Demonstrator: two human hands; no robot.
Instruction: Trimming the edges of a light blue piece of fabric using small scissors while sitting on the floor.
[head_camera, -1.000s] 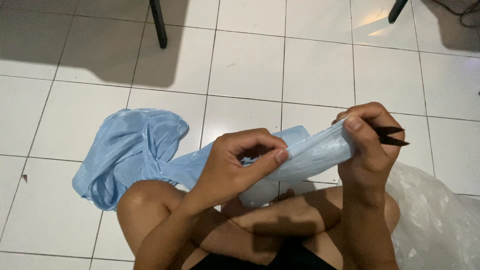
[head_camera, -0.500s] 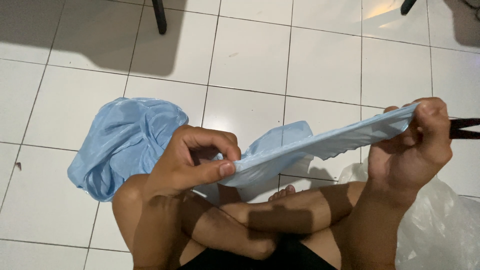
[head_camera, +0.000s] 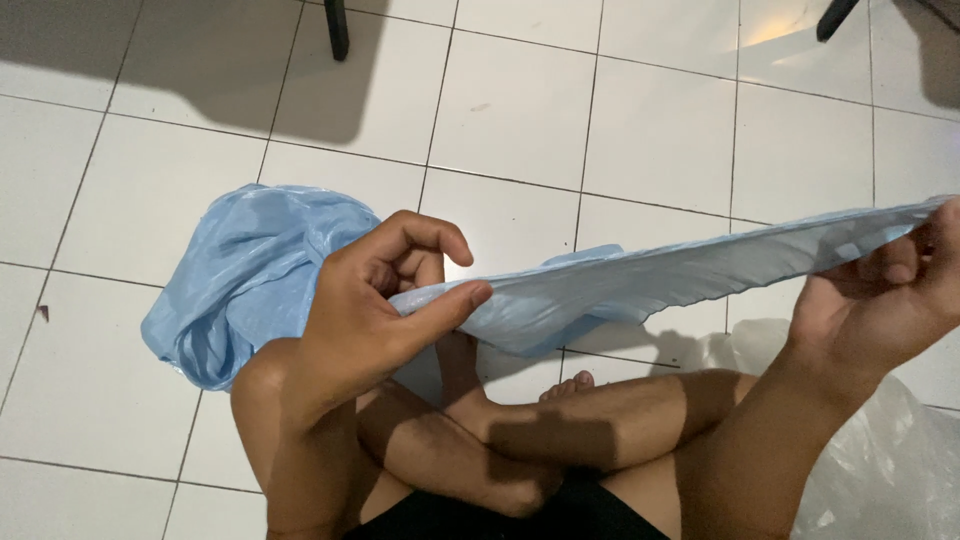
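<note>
I see the left hand (head_camera: 375, 310) pinching a light blue cloth (head_camera: 640, 285) between thumb and fingers, while the right hand (head_camera: 890, 290) (partly cut off at the frame edge) grips its far end. The cloth stretches taut above crossed legs (head_camera: 560, 430); its bunched remainder lies on the white tiled floor (head_camera: 500, 110).

Both arms are bare from wrist to above the elbow; no sleeves, watch, bracelet or rings are visible. The left hand (head_camera: 375, 310) shows short, trimmed nails on thumb and fingers. The right hand (head_camera: 885, 295) is partly cut off by the frame edge; its visible fingers carry no jewellery. Both legs (head_camera: 560, 430) are bare at knee and shin, and the toes (head_camera: 568, 385) of one unshod foot show. A dark, near-black garment (head_camera: 560, 515), apparently shorts, covers the lap at the bottom edge.
</note>
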